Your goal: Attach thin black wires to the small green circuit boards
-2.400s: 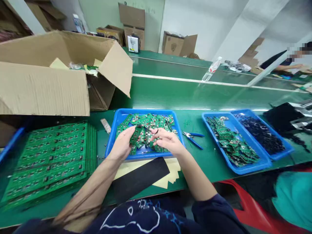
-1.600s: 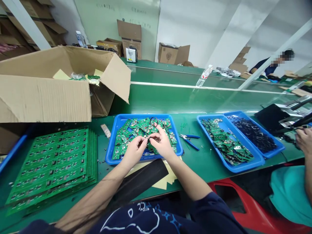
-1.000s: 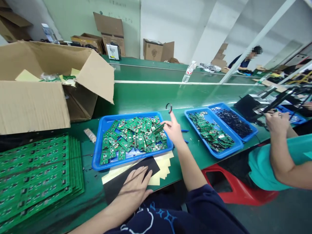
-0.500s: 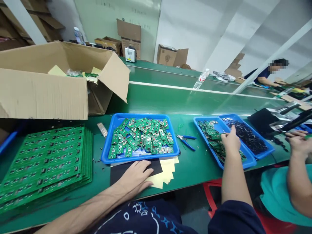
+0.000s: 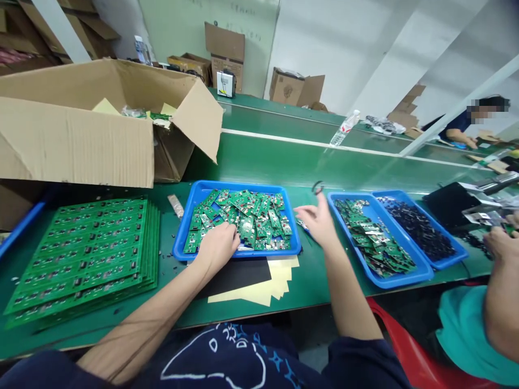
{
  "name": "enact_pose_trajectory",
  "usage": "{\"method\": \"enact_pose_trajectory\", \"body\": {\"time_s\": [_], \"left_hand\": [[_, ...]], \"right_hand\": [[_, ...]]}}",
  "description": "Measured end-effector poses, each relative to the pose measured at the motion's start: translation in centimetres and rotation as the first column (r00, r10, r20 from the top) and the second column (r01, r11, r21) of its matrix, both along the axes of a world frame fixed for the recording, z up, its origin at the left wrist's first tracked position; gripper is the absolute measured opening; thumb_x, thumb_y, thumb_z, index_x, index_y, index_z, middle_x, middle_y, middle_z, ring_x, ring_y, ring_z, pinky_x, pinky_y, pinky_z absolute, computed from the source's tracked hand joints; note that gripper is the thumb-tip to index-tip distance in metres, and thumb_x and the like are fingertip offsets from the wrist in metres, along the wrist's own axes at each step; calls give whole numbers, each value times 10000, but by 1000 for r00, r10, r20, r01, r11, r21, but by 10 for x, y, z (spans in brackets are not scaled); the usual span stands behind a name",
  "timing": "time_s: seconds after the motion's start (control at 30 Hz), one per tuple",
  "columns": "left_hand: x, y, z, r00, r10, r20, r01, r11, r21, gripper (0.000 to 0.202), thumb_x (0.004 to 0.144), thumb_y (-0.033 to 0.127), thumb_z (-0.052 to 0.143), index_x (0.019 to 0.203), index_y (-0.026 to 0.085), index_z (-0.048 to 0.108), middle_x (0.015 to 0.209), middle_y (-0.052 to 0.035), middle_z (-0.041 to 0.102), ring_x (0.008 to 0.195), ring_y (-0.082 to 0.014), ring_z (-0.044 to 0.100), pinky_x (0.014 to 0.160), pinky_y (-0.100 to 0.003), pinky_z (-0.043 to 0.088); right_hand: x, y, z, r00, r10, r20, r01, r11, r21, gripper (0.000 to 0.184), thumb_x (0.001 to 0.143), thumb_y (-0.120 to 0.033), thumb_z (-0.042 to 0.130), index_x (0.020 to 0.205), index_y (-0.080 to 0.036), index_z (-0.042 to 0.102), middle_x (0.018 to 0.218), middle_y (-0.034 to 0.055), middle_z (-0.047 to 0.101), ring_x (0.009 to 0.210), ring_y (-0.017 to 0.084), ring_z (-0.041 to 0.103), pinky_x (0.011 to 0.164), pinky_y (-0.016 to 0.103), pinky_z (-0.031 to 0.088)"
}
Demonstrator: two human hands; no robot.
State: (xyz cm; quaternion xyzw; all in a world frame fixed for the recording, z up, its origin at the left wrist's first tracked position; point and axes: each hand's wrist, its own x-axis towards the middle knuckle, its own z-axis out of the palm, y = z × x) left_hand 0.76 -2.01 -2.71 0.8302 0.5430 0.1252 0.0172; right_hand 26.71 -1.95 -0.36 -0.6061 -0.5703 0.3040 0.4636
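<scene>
At the blue tray [image 5: 239, 185], left fingers [image 5: 226, 231] touch circuit boards [image 5: 253, 219], right fingers [image 5: 306, 210] spread.

wall lettering [image 5: 243, 21]: too small to read
carton logo [image 5: 288, 92]: round mark, illegible
shirt print [image 5: 213, 354]: white line drawing, no legible text
circuit boards [image 5: 247, 217]: markings too small to read

The right hand [image 5: 318, 219] blocks the narrow bench strip [image 5: 312, 265] between one blue tray [image 5: 237, 184] and the next tray [image 5: 409, 281].
</scene>
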Motion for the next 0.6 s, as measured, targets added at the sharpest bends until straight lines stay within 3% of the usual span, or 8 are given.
{"method": "enact_pose_trajectory", "body": {"time_s": [0.07,0.13,0.27,0.37,0.43,0.5,0.6], "left_hand": [[-6,-1,5,1000,21,13,-22,999,31,219,852,211,420,677,171,547,685,-56,552,662,-191,551,597,-281,395],[-12,-3,13,1000,5,24,-7,997,79,256,877,226,383,705,168,563,731,-74,565,714,-200,551,650,-297,411],[-12,-3,20,980,-190,65,167,950,263,247,892,198,365,828,180,603,876,-84,602,783,-184,553,684,-294,438],[-7,0,15,929,-248,274,157,936,315,196,882,239,422,968,199,593,973,-84,587,842,-179,559,743,-312,468],[-5,4,9,844,-186,503,79,971,226,281,845,313,503,1090,183,542,1021,-96,560,828,-171,564,745,-319,488],[-3,6,4,723,-59,688,47,998,37,444,789,369,571,1170,157,485,1016,-95,550,771,-155,571,682,-294,501],[-5,8,0,610,106,785,94,974,-204,404,764,398,583,1083,152,547,853,-42,587,654,-130,558,588,-251,480]], "right_hand": [[-40,2,-4,974,202,-103,-211,974,-83,911,768,-315,593,1451,-146,13,764,34,641,656,172,601,638,320,511],[-70,6,-7,949,274,-156,-293,949,-114,926,764,-326,611,1455,-173,14,721,-2,616,607,150,577,604,301,500],[-96,16,-14,915,209,-346,-248,966,-72,959,757,-349,615,1450,-168,-24,595,-70,521,514,123,529,534,271,480],[-94,20,-19,834,151,-530,-196,980,-30,969,715,-318,640,1445,-204,14,607,-82,456,535,120,546,546,272,500],[-92,19,-23,787,129,-603,-177,984,-21,965,685,-297,662,1436,-244,59,647,-79,438,555,113,556,567,273,513],[-92,17,-26,759,121,-640,-178,984,-26,955,664,-294,685,1421,-271,105,673,-76,436,551,104,554,559,268,516],[-97,12,-30,748,175,-640,-251,968,-29,948,651,-332,716,1403,-284,141,679,-72,480,559,108,561,566,280,530]]}}
